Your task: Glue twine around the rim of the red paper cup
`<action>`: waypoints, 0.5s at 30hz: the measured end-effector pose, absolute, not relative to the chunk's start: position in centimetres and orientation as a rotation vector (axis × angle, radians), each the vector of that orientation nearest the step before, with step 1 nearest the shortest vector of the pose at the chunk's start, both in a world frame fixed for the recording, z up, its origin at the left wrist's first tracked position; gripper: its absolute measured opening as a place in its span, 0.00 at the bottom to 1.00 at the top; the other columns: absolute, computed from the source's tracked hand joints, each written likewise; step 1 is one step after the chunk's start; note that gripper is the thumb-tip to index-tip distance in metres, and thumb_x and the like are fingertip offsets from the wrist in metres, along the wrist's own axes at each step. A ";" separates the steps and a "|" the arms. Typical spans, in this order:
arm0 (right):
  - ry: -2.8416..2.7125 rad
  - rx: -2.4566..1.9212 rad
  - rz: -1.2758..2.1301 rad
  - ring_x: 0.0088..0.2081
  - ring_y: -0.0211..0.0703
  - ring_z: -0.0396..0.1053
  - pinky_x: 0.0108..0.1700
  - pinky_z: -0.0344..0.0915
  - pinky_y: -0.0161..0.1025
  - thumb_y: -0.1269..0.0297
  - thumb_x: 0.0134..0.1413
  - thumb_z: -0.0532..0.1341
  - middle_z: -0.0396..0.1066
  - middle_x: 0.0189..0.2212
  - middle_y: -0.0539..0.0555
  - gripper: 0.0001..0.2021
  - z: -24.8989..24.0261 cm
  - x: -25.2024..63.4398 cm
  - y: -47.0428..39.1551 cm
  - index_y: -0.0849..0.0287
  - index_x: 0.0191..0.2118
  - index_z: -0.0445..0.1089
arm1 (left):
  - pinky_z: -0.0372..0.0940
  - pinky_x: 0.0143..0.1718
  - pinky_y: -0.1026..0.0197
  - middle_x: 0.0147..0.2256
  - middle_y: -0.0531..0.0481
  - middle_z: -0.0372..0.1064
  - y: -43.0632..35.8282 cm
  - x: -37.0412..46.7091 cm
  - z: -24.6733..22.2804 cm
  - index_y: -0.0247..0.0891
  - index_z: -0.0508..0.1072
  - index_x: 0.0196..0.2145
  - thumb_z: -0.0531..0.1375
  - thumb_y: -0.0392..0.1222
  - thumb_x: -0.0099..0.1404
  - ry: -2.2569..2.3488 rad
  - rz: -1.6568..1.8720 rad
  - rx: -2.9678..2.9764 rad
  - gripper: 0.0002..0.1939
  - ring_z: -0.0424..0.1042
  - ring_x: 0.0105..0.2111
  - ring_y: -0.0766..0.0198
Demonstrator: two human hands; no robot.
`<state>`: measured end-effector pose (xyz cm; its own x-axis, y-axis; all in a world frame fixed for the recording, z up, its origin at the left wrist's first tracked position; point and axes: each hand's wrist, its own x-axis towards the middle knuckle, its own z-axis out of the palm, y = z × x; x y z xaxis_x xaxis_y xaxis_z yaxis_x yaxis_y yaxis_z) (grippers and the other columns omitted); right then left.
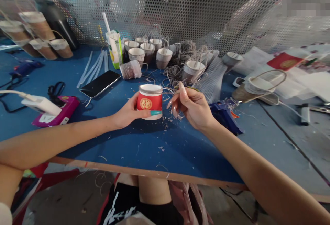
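Note:
A white paper cup [150, 101] with a red band and a gold round emblem stands upright in my left hand [129, 112], the thumb across its front and the fingers behind it. My right hand [192, 106] is just right of the cup, its fingers curled and pinched on a thin cord [168, 89] that runs to the cup's rim. The far end of the cord is hidden by my fingers. White scraps [167, 123] lie on the blue table under and beside the cup.
Several small cups [164, 58] with cord handles and a tangle of grey cord [187, 50] stand behind. A phone [100, 84], a drink carton [114, 50] and a purple power strip [65, 109] are left. A blue glue gun [223, 115] lies right, near a handled cup [243, 92].

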<state>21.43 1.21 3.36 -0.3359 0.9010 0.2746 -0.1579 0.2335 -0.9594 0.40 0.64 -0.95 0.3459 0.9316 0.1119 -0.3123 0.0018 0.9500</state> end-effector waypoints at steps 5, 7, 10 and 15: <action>-1.493 -0.774 1.306 0.15 0.31 0.65 0.17 0.60 0.33 0.45 0.56 0.64 0.68 0.17 0.46 0.21 3.3 21.3 1.1 0.58 0.25 0.72 | 0.69 0.50 0.48 0.43 0.49 0.76 0.7 0.2 -1.2 0.43 0.70 0.46 0.74 0.43 0.45 0.665 1.106 1.188 0.31 0.75 0.44 0.53; -1.486 -0.780 1.299 0.15 0.31 0.65 0.17 0.60 0.33 0.45 0.56 0.64 0.68 0.17 0.46 0.20 3.3 21.3 1.1 0.58 0.25 0.72 | 0.69 0.50 0.49 0.43 0.49 0.76 0.7 0.1 -1.3 0.42 0.70 0.47 0.74 0.42 0.45 0.646 1.096 1.194 0.31 0.75 0.44 0.53; -1.472 -0.756 1.306 0.15 0.31 0.64 0.17 0.60 0.33 0.46 0.56 0.65 0.68 0.17 0.46 0.20 3.3 21.3 1.2 0.58 0.25 0.73 | 0.69 0.49 0.50 0.42 0.49 0.77 0.7 0.0 -1.4 0.42 0.71 0.46 0.75 0.42 0.44 0.621 1.070 1.181 0.31 0.76 0.42 0.55; -1.478 -0.755 1.305 0.15 0.31 0.64 0.16 0.60 0.33 0.45 0.56 0.65 0.69 0.17 0.47 0.21 3.5 21.5 1.2 0.58 0.24 0.71 | 0.70 0.47 0.52 0.41 0.50 0.77 0.7 0.0 -1.4 0.42 0.71 0.46 0.75 0.41 0.43 0.606 1.054 1.143 0.32 0.76 0.40 0.57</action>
